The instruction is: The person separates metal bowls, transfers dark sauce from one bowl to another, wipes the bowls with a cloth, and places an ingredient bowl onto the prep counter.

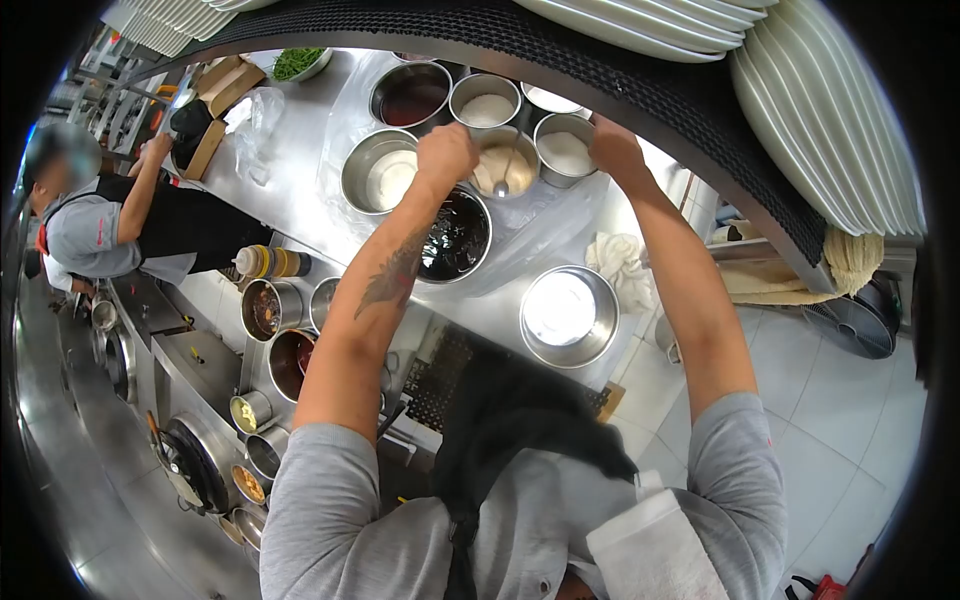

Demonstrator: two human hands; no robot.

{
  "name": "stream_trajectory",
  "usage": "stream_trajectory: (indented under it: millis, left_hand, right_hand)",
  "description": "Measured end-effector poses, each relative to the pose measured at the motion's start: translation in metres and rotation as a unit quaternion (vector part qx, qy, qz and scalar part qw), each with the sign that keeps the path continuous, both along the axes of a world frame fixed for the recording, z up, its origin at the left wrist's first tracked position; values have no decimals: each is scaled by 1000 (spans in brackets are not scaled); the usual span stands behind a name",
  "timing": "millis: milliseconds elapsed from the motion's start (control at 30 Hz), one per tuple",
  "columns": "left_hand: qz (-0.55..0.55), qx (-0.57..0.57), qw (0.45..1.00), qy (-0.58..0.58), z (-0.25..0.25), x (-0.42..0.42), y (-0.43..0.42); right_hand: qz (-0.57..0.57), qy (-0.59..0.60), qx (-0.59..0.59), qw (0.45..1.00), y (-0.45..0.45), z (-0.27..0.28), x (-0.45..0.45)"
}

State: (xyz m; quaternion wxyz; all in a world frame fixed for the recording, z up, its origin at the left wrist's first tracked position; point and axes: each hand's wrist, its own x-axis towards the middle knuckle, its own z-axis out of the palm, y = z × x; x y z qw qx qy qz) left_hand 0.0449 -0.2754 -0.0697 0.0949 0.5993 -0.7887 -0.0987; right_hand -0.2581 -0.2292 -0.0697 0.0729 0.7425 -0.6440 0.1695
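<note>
Metal counter (pixel 302 205): spans the upper middle of the frame.
Upper left: cardboard box (pixel 203 152), crumpled plastic bag (pixel 256 135), bowl (pixel 321 69) of chopped greens.
Upper centre: clear plastic sheet (pixel 535 245) under clustered metal pots (pixel 358 172).
Right of centre: wide bowl (pixel 602 328), rumpled white cloth (pixel 622 270).
Shelf (pixel 740 205), top to right: black mat (pixel 440 30), stacked white plates (pixel 820 120).
</note>
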Motion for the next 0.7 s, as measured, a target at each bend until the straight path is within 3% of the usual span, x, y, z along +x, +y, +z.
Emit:
stream_trajectory:
  millis: [33,100,167,233,267,300,400,500,533,567,633,667,700]
  left_hand:
    - [-1,0,1000,1,3,1,1]
    - [22,6,999,29,11,4,3]
    - [9,12,1000,12,21,5,9]
    - [-9,28,1000,4,32,6,18]
    - [-10,25,1000,6,38,8,26]
    - [-4,-31,997,66,49,14,41]
    - [41,-128,970,201,89,47,110]
    - [182,-9,948,260,86,93,192]
    - [222,23,941,256,73,104,209]
    - [219,19,940,260,61,107,218]
    - [261,216,826,451,33,114,229]
    - [260,213,825,454,18,115,227]
    - [274,235,765,533,2,113,222]
  right_hand:
    - [-1,1,0,1000,5,11,3]
    - [-126,-62,215,967,9,28,13]
    - [-85,-125,217,964,4,-16,-9]
    - [-44,-187,214,958,13,0,-4]
    - [-118,-387,231,885,24,15,-1]
    - [-184,-567,236,767,42,36,8]
    - [-127,-275,136,943,88,49,19]
    - [86,-266,274,920,119,60,48]
    - [164,-183,265,932,124,53,55]
    - [163,-180,261,934,127,55,65]
    - [193,-71,339,918,131,61,95]
    - [194,-68,336,919,129,57,107]
    - [159,-34,377,912,125,50,118]
